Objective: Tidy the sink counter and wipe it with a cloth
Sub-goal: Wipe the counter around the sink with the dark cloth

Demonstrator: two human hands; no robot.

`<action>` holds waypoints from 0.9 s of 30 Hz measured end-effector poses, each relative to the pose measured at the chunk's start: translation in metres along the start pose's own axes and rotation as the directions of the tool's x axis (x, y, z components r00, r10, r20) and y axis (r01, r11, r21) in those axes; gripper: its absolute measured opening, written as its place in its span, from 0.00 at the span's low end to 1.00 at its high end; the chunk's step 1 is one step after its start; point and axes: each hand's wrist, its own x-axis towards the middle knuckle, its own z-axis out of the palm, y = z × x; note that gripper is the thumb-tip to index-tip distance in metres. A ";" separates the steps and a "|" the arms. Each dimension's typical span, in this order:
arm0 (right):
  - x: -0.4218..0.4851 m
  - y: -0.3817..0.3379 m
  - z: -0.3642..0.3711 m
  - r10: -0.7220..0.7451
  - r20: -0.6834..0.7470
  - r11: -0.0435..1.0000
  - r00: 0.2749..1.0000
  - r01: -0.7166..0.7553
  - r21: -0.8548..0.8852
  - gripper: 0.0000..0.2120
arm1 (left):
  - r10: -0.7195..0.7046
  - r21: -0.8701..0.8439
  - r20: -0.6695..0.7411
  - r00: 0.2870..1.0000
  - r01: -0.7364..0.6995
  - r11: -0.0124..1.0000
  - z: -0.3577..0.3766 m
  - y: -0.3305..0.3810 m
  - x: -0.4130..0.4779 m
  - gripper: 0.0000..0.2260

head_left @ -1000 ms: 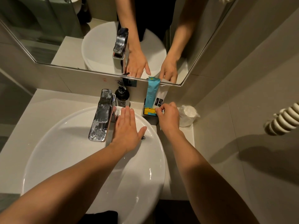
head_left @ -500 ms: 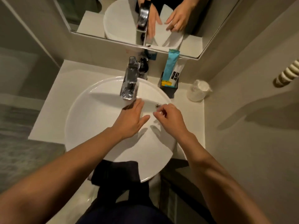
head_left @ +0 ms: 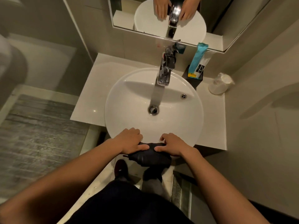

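Note:
A dark cloth (head_left: 151,155) hangs over the near rim of the round white basin (head_left: 129,101). My left hand (head_left: 131,140) grips its left end and my right hand (head_left: 172,145) grips its right end, thumbs pressed on top. The pale counter (head_left: 90,94) surrounds the basin. A black holder (head_left: 192,78) with a teal packet (head_left: 198,57) stands at the back right of the counter, and a plastic-wrapped cup (head_left: 220,84) lies beside it near the wall.
A chrome tap (head_left: 165,70) rises behind the basin, a soap bottle partly hidden behind it. A mirror (head_left: 145,15) hangs above. Walls close in on the right. Below are grey floor tiles (head_left: 37,135) and my feet.
Both hands pulled back from the rear of the basin to its near rim and took hold of the dark cloth. The head moved back, so more counter and floor show.

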 end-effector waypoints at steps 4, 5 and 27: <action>0.001 -0.007 0.005 0.070 0.013 0.997 0.997 -0.070 -0.025 0.28 | 0.023 0.015 0.010 1.000 -0.023 1.000 -0.004 0.007 -0.001 0.29; 0.001 -0.008 0.005 0.086 0.019 0.996 0.996 -0.085 -0.020 0.27 | 0.013 -0.008 0.016 1.000 -0.013 1.000 -0.004 0.007 0.000 0.29; -0.042 -0.034 -0.012 0.009 -0.054 0.618 0.999 0.037 0.786 0.21 | -0.283 -0.885 -0.299 0.911 -0.154 0.440 -0.009 -0.011 -0.058 0.11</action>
